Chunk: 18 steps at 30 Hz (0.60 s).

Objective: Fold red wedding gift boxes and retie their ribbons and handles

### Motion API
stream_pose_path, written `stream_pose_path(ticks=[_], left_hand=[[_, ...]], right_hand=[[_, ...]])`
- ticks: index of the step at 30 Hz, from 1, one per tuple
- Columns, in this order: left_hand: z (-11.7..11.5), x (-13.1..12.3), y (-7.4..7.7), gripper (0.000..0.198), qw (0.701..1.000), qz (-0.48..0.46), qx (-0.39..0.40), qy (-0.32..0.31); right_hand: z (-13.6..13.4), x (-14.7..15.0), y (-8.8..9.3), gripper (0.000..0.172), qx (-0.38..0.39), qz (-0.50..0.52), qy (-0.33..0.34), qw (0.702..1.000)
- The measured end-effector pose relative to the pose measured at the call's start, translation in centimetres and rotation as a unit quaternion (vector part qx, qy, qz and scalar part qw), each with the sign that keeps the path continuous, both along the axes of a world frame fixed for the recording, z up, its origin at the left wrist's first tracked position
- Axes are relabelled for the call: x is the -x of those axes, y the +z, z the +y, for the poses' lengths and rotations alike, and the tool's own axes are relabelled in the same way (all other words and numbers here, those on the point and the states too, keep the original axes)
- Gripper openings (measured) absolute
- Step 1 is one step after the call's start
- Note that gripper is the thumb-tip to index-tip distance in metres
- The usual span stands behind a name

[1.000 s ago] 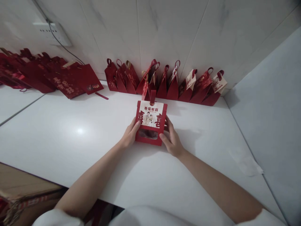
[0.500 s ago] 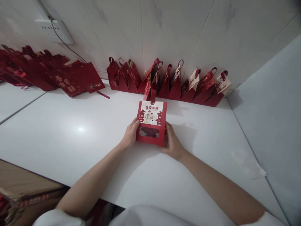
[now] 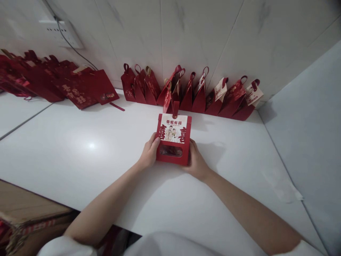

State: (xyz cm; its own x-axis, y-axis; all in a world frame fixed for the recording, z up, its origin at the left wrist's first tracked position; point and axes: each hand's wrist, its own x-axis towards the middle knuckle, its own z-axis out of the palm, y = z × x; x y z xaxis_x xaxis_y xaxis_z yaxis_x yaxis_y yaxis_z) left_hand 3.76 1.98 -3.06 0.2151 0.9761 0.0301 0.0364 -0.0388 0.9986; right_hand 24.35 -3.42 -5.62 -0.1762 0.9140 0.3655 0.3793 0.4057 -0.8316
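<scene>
Between my two hands is a red gift box (image 3: 173, 158) with a strap loop on top, a pale flap printed with a bride and groom, and a clear window. My left hand (image 3: 149, 151) grips its left side, thumb along the front edge. My right hand (image 3: 197, 161) is closed around the right side, its fingers partly hidden behind the box. Something dark shows through the window, too unclear to name. Behind it, a row of similar red gift boxes (image 3: 195, 101) with loops stands against the wall.
Several flatter red boxes (image 3: 80, 92) lean together at the back left, a loose red strap (image 3: 117, 106) beside them. A white table (image 3: 106, 170) carries everything. An opened cardboard carton (image 3: 34, 206) sits below at left. A socket panel (image 3: 61, 33) with a cable is on the wall.
The held gift box has shifted slightly to the right and turned a little, with both hands still on it. The boxes behind stay in place.
</scene>
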Motion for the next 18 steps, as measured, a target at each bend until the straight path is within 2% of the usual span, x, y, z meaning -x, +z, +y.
stream_pose_path(ticks=[6,10,14,18], left_hand=[[0.4,0.4,-0.5,0.052,0.996,0.010,-0.087,0.003],[0.9,0.9,-0.9,0.054,0.989,0.046,-0.142,-0.008],[1.1,1.2,-0.9,0.056,0.988,0.061,-0.143,-0.011],[0.7,1.0,-0.3,0.055,0.990,0.069,-0.120,-0.001]], right_hand=[[-0.1,-0.2,1.0,0.088,0.037,-0.008,0.050,0.998],[0.1,-0.1,0.5,0.079,0.025,-0.020,0.033,0.999],[0.0,0.1,0.5,0.074,0.032,-0.004,0.024,0.999],[-0.2,0.2,1.4,0.072,0.062,0.064,0.052,0.995]])
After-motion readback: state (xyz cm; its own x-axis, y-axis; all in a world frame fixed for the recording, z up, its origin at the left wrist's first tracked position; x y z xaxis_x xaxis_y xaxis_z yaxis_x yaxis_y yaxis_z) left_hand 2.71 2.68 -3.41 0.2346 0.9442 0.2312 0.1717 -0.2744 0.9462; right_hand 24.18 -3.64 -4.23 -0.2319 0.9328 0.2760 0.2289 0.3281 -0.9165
